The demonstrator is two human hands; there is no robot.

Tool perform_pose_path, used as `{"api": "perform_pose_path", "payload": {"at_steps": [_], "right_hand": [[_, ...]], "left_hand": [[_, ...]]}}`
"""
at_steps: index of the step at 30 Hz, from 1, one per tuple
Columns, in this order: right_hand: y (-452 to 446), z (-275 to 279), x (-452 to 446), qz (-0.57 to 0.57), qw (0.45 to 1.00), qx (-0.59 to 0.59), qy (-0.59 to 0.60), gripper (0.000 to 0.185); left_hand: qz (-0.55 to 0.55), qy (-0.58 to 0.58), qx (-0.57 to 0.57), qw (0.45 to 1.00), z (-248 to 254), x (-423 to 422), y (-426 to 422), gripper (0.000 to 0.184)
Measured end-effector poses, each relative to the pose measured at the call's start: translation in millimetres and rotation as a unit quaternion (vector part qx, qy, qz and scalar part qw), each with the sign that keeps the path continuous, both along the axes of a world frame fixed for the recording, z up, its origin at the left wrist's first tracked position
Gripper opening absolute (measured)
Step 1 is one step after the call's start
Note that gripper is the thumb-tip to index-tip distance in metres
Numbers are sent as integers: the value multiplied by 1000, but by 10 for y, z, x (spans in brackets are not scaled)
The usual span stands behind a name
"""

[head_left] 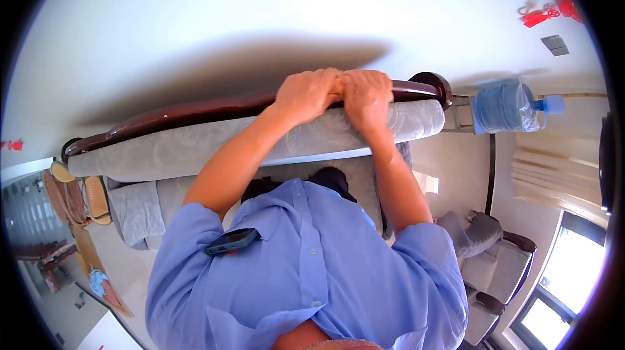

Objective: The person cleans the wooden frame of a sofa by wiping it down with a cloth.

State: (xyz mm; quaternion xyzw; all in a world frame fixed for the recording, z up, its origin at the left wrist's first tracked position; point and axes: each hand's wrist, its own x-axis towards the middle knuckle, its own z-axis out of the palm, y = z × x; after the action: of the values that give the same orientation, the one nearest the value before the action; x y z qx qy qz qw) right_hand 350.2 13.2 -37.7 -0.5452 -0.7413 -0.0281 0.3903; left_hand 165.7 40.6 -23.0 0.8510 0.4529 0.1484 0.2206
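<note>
Both of my hands meet at the top of a sofa back, over its dark wooden rail [195, 113]. My left hand [308, 94] has its fingers curled over the rail, and my right hand [368, 97] is closed right beside it, the two touching. What lies under the fingers, apart from the rail, is hidden. Below them runs the grey patterned upholstery [260, 140] of the sofa back. A phone [232, 241] sits in the chest pocket of my blue shirt.
A blue water bottle [504, 108] stands on a rack to the right of the sofa. Grey armchairs [496, 270] are at the lower right, near a window. A grey cloth [138, 212] lies on the sofa seat at the left. A white wall rises behind the rail.
</note>
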Motion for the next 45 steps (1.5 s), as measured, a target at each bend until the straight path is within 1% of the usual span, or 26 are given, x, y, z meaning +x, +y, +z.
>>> {"api": "perform_pose_path", "payload": {"at_steps": [2,4,5,6,7,8,10,11,13,14,16,17,18,19,21,23,25,26,28,30,33,36,40,42,43,45], "right_hand": [[-62,20,-360,20,1000,-17,-10,12],[-112,36,-728,66,997,-42,-22,19],[-123,18,-920,65,997,-44,-24,19],[-141,-9,-1106,78,996,-22,-44,21],[-156,-30,-1218,91,994,0,-63,24],[-169,-45,-1263,89,994,-1,-65,24],[-180,-63,-1270,87,991,-57,-84,27],[-154,-58,-1198,82,991,-56,-85,27],[-122,-43,-919,78,995,-22,-64,20],[-108,-20,-733,72,995,-23,-63,20],[-94,56,-262,20,998,-21,-47,16],[-83,93,-32,-7,999,-16,-43,12],[-9,-9,235,-25,998,39,-34,12],[25,-111,575,-28,996,-22,-76,12],[2,2,1070,-78,993,-67,-65,27],[96,-208,1501,-96,990,-86,-59,34],[203,-431,1776,-104,987,-98,-75,35],[225,-525,1842,-110,984,-107,-92,37],[217,-567,1849,-124,980,-109,-106,37],[214,-527,1707,-134,977,-108,-122,37],[89,-233,1264,-124,978,-114,-120,32],[14,-76,604,-48,994,-37,-93,23],[-120,102,-392,-8,991,-48,-121,22],[-172,158,-877,39,985,-84,-144,29],[-173,126,-1046,50,985,-83,-145,29],[-159,-1,-1356,92,972,-86,-198,34]], "left_hand": [[42,-18,20,999,-11,-359,-79,35],[69,30,2,997,-57,-762,-130,32],[68,27,0,997,-61,-938,-155,32],[82,55,-14,995,-51,-1095,-184,31],[95,83,-28,992,-44,-1194,-200,29],[93,81,-29,992,-52,-1241,-189,29],[70,93,-32,993,-44,-1246,-143,31],[66,92,-30,993,-35,-1208,-119,31],[37,81,-23,996,3,-1078,-101,34],[30,82,-22,996,-9,-959,-75,34],[1,49,32,998,-51,-574,-36,36],[-8,51,30,998,-47,-350,-8,36],[-18,62,36,997,-39,-83,29,37],[-28,72,43,996,-17,167,61,39],[-60,77,76,992,15,743,123,41],[-77,62,88,991,17,1181,184,42],[-88,51,100,990,5,1501,179,43],[-75,55,99,991,3,1585,168,40],[-56,63,99,992,-77,1592,178,37],[-66,50,141,987,-187,1460,199,41],[-53,24,128,990,-146,1037,146,40],[-4,14,110,994,-138,427,31,40],[61,8,102,993,-207,-534,-158,37],[112,67,65,989,-226,-950,-259,34],[123,68,64,988,-226,-1066,-301,34],[124,115,68,983,-220,-1264,-361,28]]}}
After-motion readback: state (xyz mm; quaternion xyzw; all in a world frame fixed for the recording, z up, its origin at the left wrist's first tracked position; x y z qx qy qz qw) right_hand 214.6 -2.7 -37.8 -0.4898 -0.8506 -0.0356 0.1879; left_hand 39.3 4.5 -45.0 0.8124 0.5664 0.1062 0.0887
